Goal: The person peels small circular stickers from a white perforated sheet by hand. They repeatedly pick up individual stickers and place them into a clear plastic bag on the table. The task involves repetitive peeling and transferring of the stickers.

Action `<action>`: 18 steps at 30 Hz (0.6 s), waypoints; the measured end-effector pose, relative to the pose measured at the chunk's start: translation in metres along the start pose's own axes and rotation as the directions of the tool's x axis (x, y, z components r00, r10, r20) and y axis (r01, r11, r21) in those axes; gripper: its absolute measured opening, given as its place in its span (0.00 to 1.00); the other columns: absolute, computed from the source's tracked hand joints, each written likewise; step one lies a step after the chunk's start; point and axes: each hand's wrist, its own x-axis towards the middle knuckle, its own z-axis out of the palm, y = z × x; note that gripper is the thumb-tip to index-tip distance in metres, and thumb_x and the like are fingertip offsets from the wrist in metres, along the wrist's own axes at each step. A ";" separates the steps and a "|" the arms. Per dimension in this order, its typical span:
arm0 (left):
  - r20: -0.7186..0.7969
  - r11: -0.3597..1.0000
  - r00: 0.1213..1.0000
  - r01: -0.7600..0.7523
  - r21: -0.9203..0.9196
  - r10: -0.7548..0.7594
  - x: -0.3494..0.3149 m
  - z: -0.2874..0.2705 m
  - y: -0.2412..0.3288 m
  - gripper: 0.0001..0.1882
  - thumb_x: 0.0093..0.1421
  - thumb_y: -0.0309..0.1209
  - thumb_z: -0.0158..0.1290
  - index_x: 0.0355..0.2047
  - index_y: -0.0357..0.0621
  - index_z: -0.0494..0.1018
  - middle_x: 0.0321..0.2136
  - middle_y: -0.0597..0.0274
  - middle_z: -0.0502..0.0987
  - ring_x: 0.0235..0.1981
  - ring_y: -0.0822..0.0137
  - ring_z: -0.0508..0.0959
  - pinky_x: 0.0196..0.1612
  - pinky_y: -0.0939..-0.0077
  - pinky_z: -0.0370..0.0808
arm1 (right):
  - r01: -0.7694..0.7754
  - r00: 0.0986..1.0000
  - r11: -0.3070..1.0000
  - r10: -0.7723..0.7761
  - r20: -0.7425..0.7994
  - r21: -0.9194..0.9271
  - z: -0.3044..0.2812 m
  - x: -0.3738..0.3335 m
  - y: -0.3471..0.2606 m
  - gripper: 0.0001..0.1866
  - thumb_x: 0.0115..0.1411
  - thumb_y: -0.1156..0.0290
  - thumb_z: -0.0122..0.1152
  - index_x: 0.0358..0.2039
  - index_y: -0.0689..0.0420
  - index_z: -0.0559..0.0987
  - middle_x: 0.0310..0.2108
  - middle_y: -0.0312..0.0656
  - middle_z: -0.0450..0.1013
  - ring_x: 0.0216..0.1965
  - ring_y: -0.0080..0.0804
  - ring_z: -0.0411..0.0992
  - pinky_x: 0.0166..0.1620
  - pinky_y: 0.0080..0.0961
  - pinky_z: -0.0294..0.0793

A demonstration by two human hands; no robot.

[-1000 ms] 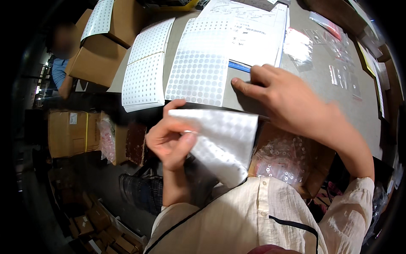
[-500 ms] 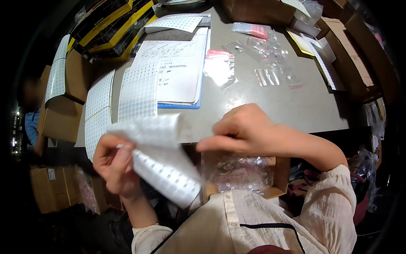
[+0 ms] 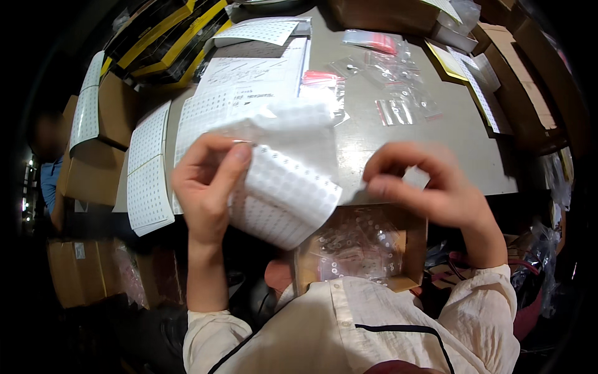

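Both hands work just above the near edge of the grey table (image 3: 461, 134) — the left hand (image 3: 208, 187) grips a curled sheet of round white stickers (image 3: 283, 181), while the right hand (image 3: 430, 187) pinches something small, probably one peeled sticker. Judging by the open cardboard box of small clear bags (image 3: 361, 246) just below, sticking it on calls for a steady fingertip placement.

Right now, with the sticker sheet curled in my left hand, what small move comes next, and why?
Probably bring the right hand back to the sticker sheet: its fingers are pinched together away from the sheet, while the left hand holds it bent open.
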 end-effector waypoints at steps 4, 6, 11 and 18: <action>0.031 0.997 0.998 0.046 0.060 -0.048 -0.007 0.021 -0.005 0.04 0.64 0.22 0.62 0.37 0.34 0.80 0.30 0.67 0.81 0.29 0.81 0.75 0.32 0.87 0.71 | 0.041 0.986 0.992 -0.059 -0.154 -0.120 -0.005 0.007 -0.004 0.09 0.63 0.73 0.69 0.38 0.65 0.80 0.32 0.38 0.78 0.31 0.24 0.75 0.37 0.23 0.75; 0.038 0.994 0.998 0.039 0.103 -0.043 -0.011 0.032 -0.007 0.03 0.64 0.23 0.63 0.36 0.34 0.80 0.28 0.68 0.81 0.26 0.82 0.74 0.29 0.87 0.69 | 0.123 0.969 0.970 -0.163 -0.187 -0.209 0.008 0.012 -0.007 0.10 0.63 0.71 0.68 0.39 0.63 0.78 0.30 0.41 0.77 0.30 0.29 0.76 0.35 0.26 0.75; 0.011 0.994 0.999 -0.046 0.099 0.045 -0.020 0.050 -0.006 0.04 0.62 0.22 0.64 0.35 0.34 0.81 0.28 0.67 0.81 0.28 0.82 0.75 0.30 0.87 0.70 | 0.281 0.903 0.855 -0.389 -0.181 -0.435 0.028 0.029 -0.002 0.12 0.61 0.72 0.67 0.41 0.62 0.75 0.31 0.45 0.75 0.32 0.46 0.77 0.36 0.35 0.76; 0.009 0.990 0.998 -0.065 0.126 0.064 -0.020 0.048 -0.005 0.03 0.61 0.20 0.64 0.34 0.34 0.81 0.29 0.65 0.82 0.30 0.80 0.77 0.33 0.86 0.72 | 0.225 0.945 0.897 -0.296 -0.138 -0.381 0.034 0.038 -0.006 0.12 0.59 0.82 0.67 0.42 0.63 0.76 0.35 0.44 0.74 0.33 0.34 0.76 0.38 0.29 0.76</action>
